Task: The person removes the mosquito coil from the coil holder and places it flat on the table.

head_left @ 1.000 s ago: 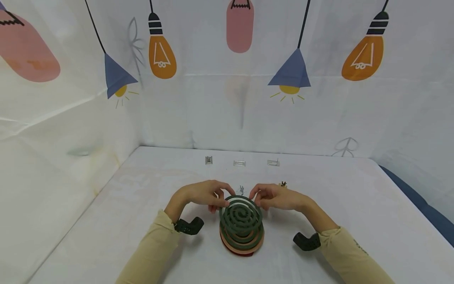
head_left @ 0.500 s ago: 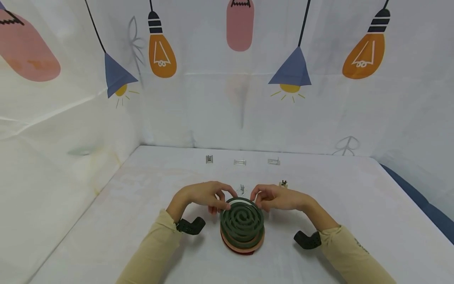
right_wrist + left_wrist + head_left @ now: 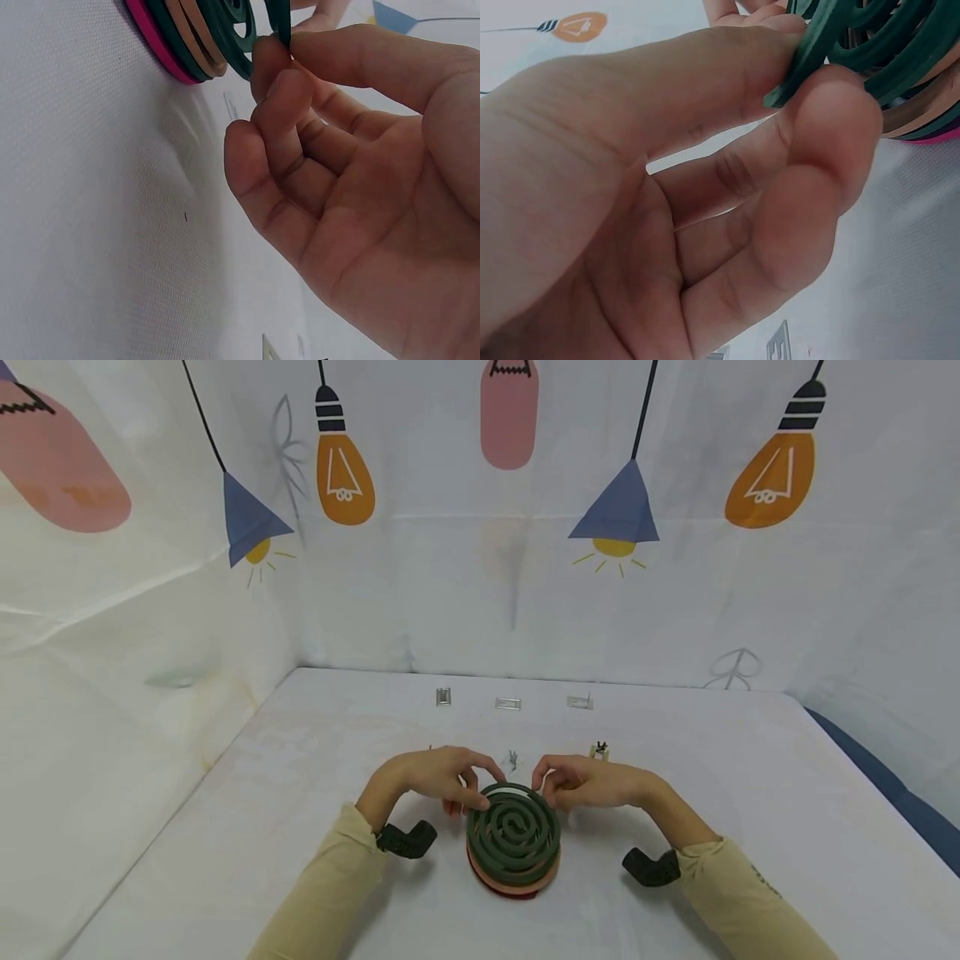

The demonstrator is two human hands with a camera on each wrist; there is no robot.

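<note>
In the head view, a green mosquito coil [image 3: 513, 831] sits over a stack of coils at the middle of the table. My left hand [image 3: 442, 774] pinches its far left edge; the left wrist view shows that green rim [image 3: 810, 64] between thumb and finger. On the far right edge, my right hand [image 3: 588, 781] pinches the coil between thumb and fingertips, seen also in the right wrist view [image 3: 280, 22]. Below lie green, tan [image 3: 196, 37] and magenta layers [image 3: 157, 41]. Whether the top coil rests fully on them is hard to tell.
Three small metal pieces lie in a row at the back: a left one [image 3: 443, 697], a middle one [image 3: 507, 703] and a right one [image 3: 580, 702]. A small metal stand [image 3: 513, 759] is just beyond the coils. Behind my right hand is a cream-coloured piece [image 3: 599, 751].
Both hands have shifted slightly down and toward me with the top green coil. The coil, earlier raised and offset beyond the stack, now lines up more closely over it.
</note>
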